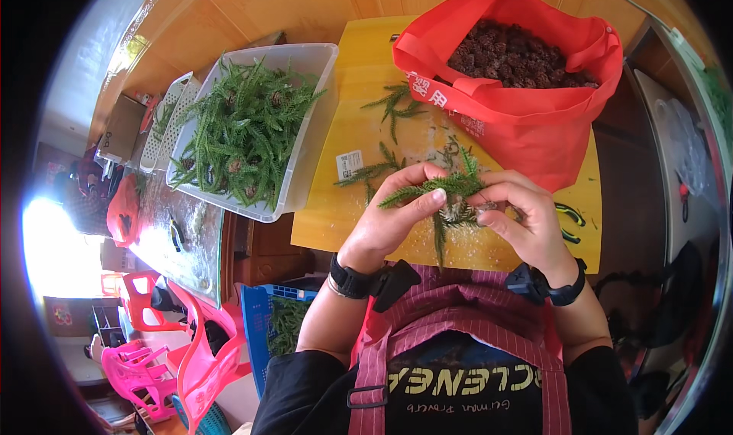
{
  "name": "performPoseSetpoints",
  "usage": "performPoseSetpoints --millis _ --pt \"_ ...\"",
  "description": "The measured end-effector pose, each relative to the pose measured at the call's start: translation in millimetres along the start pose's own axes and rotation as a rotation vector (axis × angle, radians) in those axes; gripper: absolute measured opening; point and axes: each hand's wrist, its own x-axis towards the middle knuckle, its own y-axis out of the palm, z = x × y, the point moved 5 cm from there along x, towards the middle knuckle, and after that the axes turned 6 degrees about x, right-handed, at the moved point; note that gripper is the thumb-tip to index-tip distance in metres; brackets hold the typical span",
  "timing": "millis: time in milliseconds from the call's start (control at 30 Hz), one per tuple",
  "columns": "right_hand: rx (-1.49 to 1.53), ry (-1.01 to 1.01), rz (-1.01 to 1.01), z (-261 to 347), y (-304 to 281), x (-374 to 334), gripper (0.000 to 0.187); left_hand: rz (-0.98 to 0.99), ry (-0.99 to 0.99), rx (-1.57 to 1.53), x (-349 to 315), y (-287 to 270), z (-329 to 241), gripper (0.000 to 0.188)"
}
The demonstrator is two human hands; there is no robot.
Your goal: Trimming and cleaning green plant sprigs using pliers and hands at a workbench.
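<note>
Evidently, both hands at work on one green sprig

Here the left hand pinches a green sprig between thumb and fingers, above the yellow table and just in front of the person's apron. The right hand has its fingers bent in toward the base of the sprig; whether they grip it or something thin beside it, I cannot tell. The step in hand looks like fixing or shaping that base. The next move seems to call for a steady left pinch while the right fingertips work close in.

The fingers partly hide the pale middle of the sprig, so its makeup is unclear. Pliers lie beyond the right hand, their front end hidden. The red bag covers most of its pine cones.
</note>
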Motion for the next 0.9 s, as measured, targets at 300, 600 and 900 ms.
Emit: performPoseSetpoints --millis 300,600,900 --pt "-0.056 -0.012 -0.095 7 -6 -6 0.021 0.047 -0.041 -0.367 0 21 13 0.029" --pt "-0.113 -0.089 -0.128 4 -5 -8 0.019 0.031 -0.092 -0.309 0 20 22 0.026" --pt "-0.044 -0.231 -0.095 23 -2 -26 0.026 -0.14 0.102 -0.018 -1 19 14 0.019"
